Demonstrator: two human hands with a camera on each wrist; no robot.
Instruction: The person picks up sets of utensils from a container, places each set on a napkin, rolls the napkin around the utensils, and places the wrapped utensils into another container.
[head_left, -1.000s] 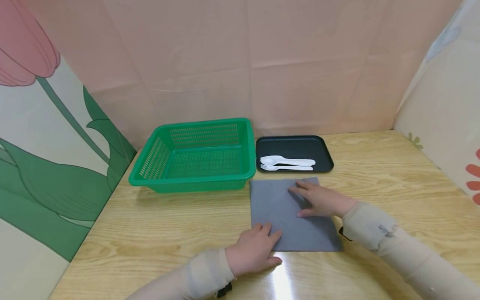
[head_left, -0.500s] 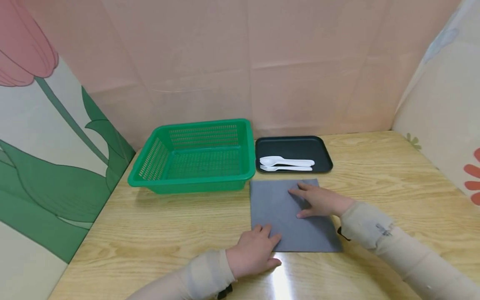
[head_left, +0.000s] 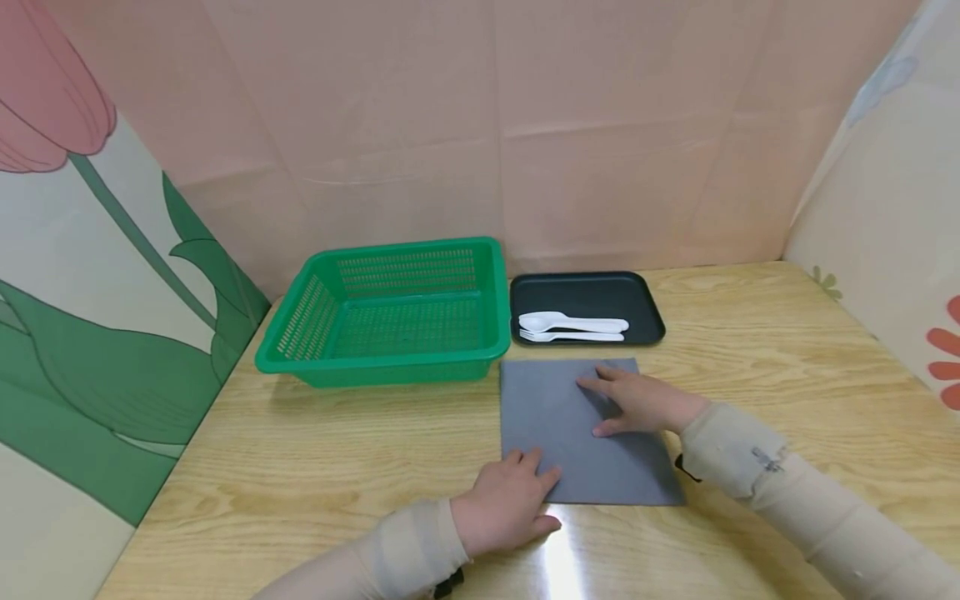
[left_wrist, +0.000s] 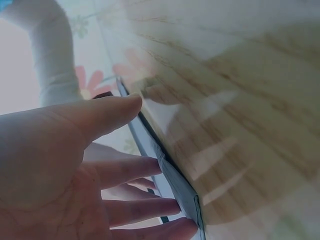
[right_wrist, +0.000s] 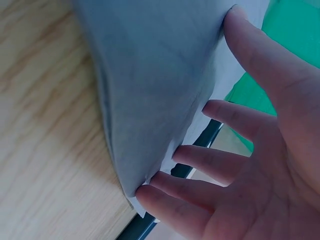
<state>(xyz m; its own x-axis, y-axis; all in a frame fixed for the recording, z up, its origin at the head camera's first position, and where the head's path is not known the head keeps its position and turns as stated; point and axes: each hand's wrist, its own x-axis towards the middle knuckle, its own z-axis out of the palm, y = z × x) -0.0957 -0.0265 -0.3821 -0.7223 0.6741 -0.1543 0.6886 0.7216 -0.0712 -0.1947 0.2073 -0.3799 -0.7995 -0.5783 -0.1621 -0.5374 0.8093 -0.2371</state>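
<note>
A folded grey cloth (head_left: 555, 417) lies flat on the wooden table, its layered edge showing in the right wrist view. My left hand (head_left: 504, 502) rests at its near left corner, fingertips touching the cloth and thumb spread out over the table. On the upper right part of the cloth lies my right hand (head_left: 643, 402), fingers spread, tips touching the fabric. Neither hand grips anything. Behind the cloth is a black tray (head_left: 585, 292) that bears a white plastic spoon (head_left: 573, 322) and a white plastic fork (head_left: 573, 337).
Left of the tray stands a green plastic basket (head_left: 382, 367) with slotted sides. Bare wood of the table (head_left: 315, 450) shows left of the cloth. A pink sheet (head_left: 495, 133) hangs behind, and flower-printed panels (head_left: 112, 350) flank the table.
</note>
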